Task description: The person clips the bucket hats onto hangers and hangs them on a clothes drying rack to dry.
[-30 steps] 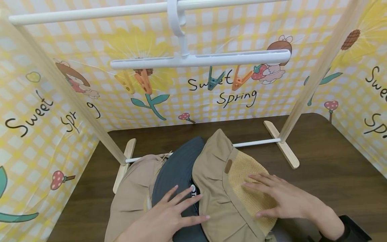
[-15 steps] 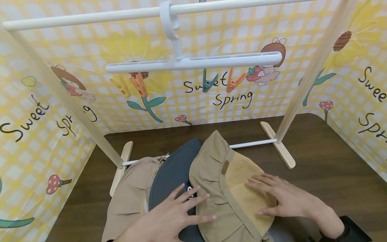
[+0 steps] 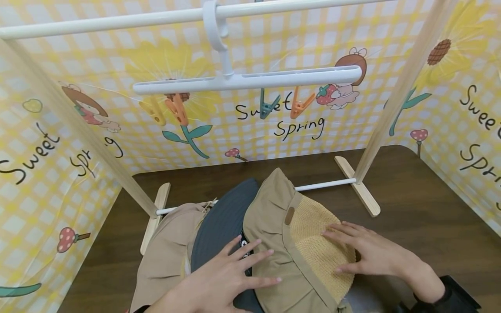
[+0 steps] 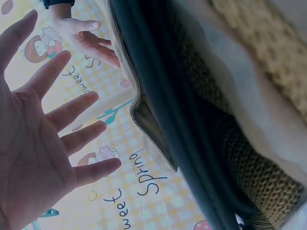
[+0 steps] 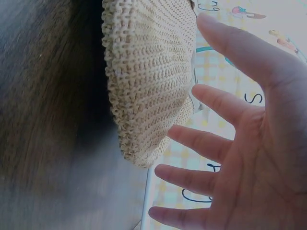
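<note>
Several hats lie overlapping at the front of the table. A pinkish-beige hat point(image 3: 164, 248) is at the left, a dark grey-blue brimmed hat point(image 3: 223, 221) in the middle, and a khaki pleated hat point(image 3: 270, 221) with a woven straw part point(image 3: 317, 239) at the right. My left hand point(image 3: 223, 274) is over the dark and khaki hats, fingers spread, nothing in its grasp. Over the straw part is my right hand point(image 3: 375, 252), its fingers also spread and holding nothing. Both palms show bare in the wrist views, beside the hats' edges point(image 4: 177, 143) and the straw weave point(image 5: 148, 72).
A wooden rack with a white top rod point(image 3: 117, 19) stands behind the hats. From it hangs a white hanger point(image 3: 250, 81) with orange, yellow and green clips point(image 3: 269, 104). The rack's feet point(image 3: 358, 187) rest on the dark wooden table point(image 3: 415, 195), and patterned cloth surrounds it.
The head view has shifted slightly, so the rack and hats appear a little further left. My left hand has moved a little right over the khaki hat. The right hand stays nearly in place.
</note>
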A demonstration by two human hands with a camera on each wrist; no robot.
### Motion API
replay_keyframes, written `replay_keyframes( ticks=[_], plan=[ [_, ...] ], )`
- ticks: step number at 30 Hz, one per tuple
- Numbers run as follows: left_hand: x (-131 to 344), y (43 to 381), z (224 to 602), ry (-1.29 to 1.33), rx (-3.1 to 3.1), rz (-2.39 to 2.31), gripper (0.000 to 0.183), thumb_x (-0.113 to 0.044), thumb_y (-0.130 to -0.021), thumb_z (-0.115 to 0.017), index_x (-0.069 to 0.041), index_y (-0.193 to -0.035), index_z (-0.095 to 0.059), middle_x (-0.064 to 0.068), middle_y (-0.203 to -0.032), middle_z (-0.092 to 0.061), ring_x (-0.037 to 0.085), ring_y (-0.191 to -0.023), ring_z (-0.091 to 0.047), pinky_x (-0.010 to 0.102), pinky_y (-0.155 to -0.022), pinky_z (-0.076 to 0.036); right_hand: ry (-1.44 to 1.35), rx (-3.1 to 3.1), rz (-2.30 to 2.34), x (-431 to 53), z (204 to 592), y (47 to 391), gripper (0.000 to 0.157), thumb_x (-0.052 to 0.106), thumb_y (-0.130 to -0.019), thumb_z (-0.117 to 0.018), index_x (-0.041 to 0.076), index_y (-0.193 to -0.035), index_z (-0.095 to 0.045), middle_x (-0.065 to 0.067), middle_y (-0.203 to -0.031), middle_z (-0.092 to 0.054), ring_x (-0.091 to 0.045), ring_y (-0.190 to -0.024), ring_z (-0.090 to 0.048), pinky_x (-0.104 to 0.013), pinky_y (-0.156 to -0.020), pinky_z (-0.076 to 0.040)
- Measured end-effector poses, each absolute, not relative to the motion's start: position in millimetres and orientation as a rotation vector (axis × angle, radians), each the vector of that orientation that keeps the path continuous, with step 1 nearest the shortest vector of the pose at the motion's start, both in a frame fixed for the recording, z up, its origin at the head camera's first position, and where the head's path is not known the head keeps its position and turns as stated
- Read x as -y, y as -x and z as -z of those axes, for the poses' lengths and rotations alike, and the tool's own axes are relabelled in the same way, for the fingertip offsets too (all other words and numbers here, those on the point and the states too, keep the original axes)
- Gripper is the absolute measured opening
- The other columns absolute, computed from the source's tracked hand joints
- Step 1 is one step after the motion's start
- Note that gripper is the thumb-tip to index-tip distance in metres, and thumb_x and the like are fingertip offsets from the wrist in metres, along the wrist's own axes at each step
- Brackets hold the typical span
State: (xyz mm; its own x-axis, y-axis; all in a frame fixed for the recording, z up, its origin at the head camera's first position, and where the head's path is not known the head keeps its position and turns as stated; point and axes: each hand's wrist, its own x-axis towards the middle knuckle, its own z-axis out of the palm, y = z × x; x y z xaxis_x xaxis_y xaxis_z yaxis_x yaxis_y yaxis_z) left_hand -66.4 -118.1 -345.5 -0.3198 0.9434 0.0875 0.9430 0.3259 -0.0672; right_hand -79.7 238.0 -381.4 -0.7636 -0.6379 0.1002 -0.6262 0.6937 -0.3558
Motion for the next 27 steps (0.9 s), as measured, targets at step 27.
replay_keyframes(
  ticks=[27],
  plan=[
    [112.5, 68.1, 341.6, 1.790, 2.489, -0.018, 0.065, -0.064, -0.083, -0.050, -0.036, -0.140, -0.037, 0.008, -0.147, -0.038, 0.033, -0.135, -0.032, 0.060, -0.092, -0.045, 0.969, -2.779, 0.744, -245.9, 385.5, 89.5, 0.074, 0.054, -0.081, -0.061, 0.005, -0.134, -0.046, -0.026, -0.136, -0.047, -0.045, -0.120, -0.044, -0.064, -0.089, -0.044]
  ],
)
